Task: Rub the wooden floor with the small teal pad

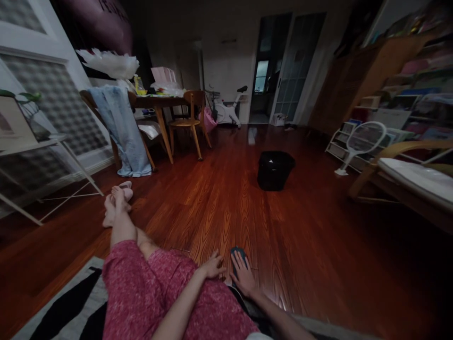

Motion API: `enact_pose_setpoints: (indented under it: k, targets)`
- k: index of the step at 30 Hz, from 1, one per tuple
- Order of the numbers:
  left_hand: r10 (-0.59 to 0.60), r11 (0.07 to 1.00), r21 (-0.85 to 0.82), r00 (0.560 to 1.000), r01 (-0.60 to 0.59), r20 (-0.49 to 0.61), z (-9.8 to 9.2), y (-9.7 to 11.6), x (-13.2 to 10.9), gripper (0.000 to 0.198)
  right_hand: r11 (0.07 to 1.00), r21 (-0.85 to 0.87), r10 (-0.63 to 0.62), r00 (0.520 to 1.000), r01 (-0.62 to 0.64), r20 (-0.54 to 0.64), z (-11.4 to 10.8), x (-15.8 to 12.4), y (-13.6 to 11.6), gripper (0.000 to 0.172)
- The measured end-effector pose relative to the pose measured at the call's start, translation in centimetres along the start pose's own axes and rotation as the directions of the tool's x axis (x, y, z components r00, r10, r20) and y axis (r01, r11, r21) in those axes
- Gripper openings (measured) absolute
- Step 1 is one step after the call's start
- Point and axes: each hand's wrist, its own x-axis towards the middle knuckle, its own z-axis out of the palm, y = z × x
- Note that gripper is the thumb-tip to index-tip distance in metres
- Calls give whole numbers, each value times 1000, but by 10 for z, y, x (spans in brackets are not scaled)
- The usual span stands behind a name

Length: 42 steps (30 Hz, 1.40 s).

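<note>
Hand, left (212,267): palm down at the edge of the pink clothing (159,283), fingers loosely spread; no hold shows, though what lies under the palm cannot be told.
Mouse-like thing (237,249): dark, just right of the left fingertips, seemingly at floor level, partly covered.
Hand, right (244,277): fingers nearly straight, slightly parted, laid over the mouse-like thing without closing round it.
Handling: light palm and relaxed fingers should serve best; small slides with the base flat would likely be steadier than pressing.
Rug (97,293): grey and black, lower left.
Floorboards (219,203): reddish, glossy wood; the shine could make tracking patchy.
Dining side: blue jeans (122,127) over a chair, then a second wooden chair (193,122) at a cluttered table.
Middle: white exercise bike (228,113) by the far wall; black bin (274,172) nearer.
Right side: white racket-shaped thing (366,138), then an armchair (417,147).
Light: dim, corners hard to read.
</note>
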Motion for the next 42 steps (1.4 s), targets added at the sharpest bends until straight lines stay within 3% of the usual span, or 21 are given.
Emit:
enact_pose_setpoints:
  k: [3,6,8,14,18,21,28,31,34,39,42]
  targets:
    - [23,999,-34,1000,-23,-11,2,-3,0,80,999,25,-29,999,29,14,4,-41,1,67]
    - [29,998,-50,1000,-29,-10,3,-5,0,85,999,39,-17,1000,16,9,0,-47,3,65]
    - [22,999,-46,1000,-22,-2,3,-6,0,88,1000,28,-5,1000,5,-7,-7,-29,6,64]
    - [11,1000,-7,1000,-11,10,-1,-4,-1,90,988,-8,154,987,-154,-37,-36,63,19,64]
    - [8,1000,-9,1000,-8,8,-1,-4,0,91,982,-3,186,980,-187,-77,-34,83,30,65]
    - [3,1000,-13,1000,-3,13,1,-7,4,90,987,-6,156,981,-158,-119,-17,57,40,64]
    - [-4,1000,-18,1000,4,13,2,-5,3,86,989,-34,139,981,-145,-133,9,-67,45,63]
    - [-8,1000,-27,1000,9,21,0,-3,-1,86,983,-43,171,976,-178,-133,8,-81,41,63]
    - [-8,1000,-25,1000,8,30,-1,-3,-3,85,973,-43,216,963,-225,-161,2,-56,44,63]
    - [-1,1000,-10,1000,2,24,-2,-3,-3,85,941,-44,326,931,-337,-164,-27,24,53,63]
    - [-3,1000,-12,1000,3,13,-2,-3,-2,86,919,-31,382,908,-393,-173,-38,56,55,63]
